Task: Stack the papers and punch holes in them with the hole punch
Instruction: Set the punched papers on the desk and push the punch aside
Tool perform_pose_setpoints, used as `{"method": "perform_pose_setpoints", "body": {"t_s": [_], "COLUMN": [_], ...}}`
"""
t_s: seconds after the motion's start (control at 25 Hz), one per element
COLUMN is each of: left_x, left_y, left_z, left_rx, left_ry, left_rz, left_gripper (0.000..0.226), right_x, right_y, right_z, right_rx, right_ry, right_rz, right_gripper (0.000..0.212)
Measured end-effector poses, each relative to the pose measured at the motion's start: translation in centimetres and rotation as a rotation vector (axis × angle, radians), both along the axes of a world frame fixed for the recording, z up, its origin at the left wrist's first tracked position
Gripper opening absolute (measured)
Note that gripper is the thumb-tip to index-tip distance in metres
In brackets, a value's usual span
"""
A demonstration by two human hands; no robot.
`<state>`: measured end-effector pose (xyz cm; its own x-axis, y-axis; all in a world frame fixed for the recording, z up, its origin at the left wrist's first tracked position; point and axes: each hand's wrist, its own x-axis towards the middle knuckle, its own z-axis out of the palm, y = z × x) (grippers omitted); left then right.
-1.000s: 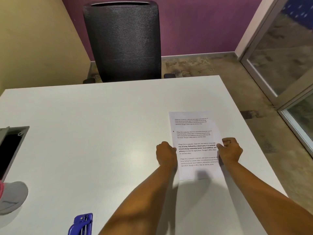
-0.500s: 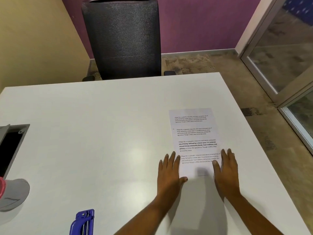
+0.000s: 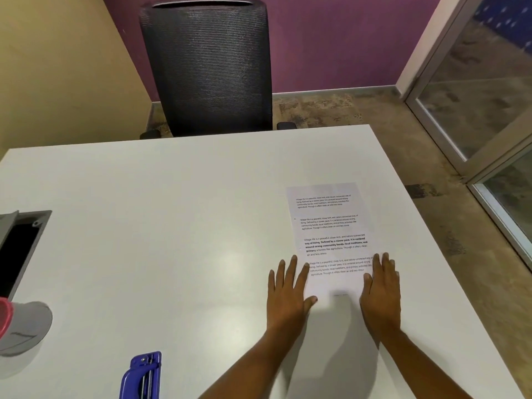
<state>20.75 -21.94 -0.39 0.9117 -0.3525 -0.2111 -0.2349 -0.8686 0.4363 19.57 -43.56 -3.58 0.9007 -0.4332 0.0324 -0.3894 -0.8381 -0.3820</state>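
A stack of printed white papers lies flat on the right half of the white table. My left hand rests flat against the stack's left edge, fingers spread. My right hand lies flat at the right edge, fingertips touching the paper. Both hands hold nothing. A blue hole punch sits at the near edge of the table, far to the left of my hands.
A black mesh office chair stands behind the table's far edge. At the left edge are an open grey cable hatch and a grey and red object. A glass partition is on the right.
My hands went from fists at the middle of the stack's sides to flat, open palms nearer its bottom edge. The stack itself has stayed put.
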Motion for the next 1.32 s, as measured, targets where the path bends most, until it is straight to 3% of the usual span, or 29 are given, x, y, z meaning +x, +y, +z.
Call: {"method": "perform_pose_setpoints", "body": {"t_s": [0.24, 0.48, 0.72, 1.0, 1.16, 1.32], "left_x": [-1.4, -6.6, -13.4, -21.9, -22.7, -20.8], "left_y": [2.4, 7.1, 12.7, 18.6, 21.4, 23.9], "left_z": [-0.2, 2.4, 4.4, 5.2, 5.1, 4.8], "left_rx": [-0.096, -0.182, -0.213, -0.37, -0.298, -0.413], "left_ry": [-0.066, -0.13, -0.223, -0.2, -0.153, -0.084], "left_rz": [-0.005, 0.187, 0.308, 0.677, 0.868, 0.982], "left_gripper": [0.066, 0.053, 0.048, 0.034, 0.029, 0.035], "right_x": [-1.0, -5.7, -12.1, -19.8, -21.5, -22.2], "right_y": [1.3, 5.6, 11.0, 17.9, 20.2, 21.0], "right_z": [2.6, 6.1, 7.4, 5.6, 3.9, 2.5], "right_rx": [0.093, 0.064, 0.081, 0.038, -0.025, -0.063], "right_ry": [-0.013, -0.201, -0.229, -0.015, 0.1, 0.169], "right_rz": [-0.039, 0.014, 0.165, 0.382, 0.475, 0.493], "right_gripper": [0.053, 0.044, 0.042, 0.059, 0.064, 0.066]}}
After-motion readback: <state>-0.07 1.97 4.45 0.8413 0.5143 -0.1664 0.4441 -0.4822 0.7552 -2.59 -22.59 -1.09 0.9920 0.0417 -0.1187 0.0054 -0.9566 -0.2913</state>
